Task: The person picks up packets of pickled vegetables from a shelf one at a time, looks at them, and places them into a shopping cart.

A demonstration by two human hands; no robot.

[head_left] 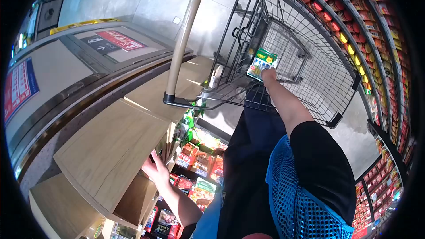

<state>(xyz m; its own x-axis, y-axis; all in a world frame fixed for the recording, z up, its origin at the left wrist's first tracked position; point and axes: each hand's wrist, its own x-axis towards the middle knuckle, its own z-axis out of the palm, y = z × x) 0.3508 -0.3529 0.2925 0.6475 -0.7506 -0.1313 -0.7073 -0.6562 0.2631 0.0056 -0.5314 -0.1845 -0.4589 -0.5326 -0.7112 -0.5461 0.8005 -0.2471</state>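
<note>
My right hand (268, 75) grips the lower right corner of a green and white printed packet (263, 63). The packet overlaps the wire basket of a shopping cart (318, 79) in this view. My left hand (156, 168) is at the edge of a wooden shelf unit (110, 146), its fingers apart and holding nothing. Below and beside that hand, several red and dark printed packages (201, 163) stand in rows. Green bags (190, 121) are just above them.
The cart's beige upright pole (188, 35) rises beside the wooden shelves. Curved racks of red-lidded jars (325, 15) line the right side. A metal-edged counter (79, 53) with red and white signs stands left. Grey floor (155, 0) shows beyond.
</note>
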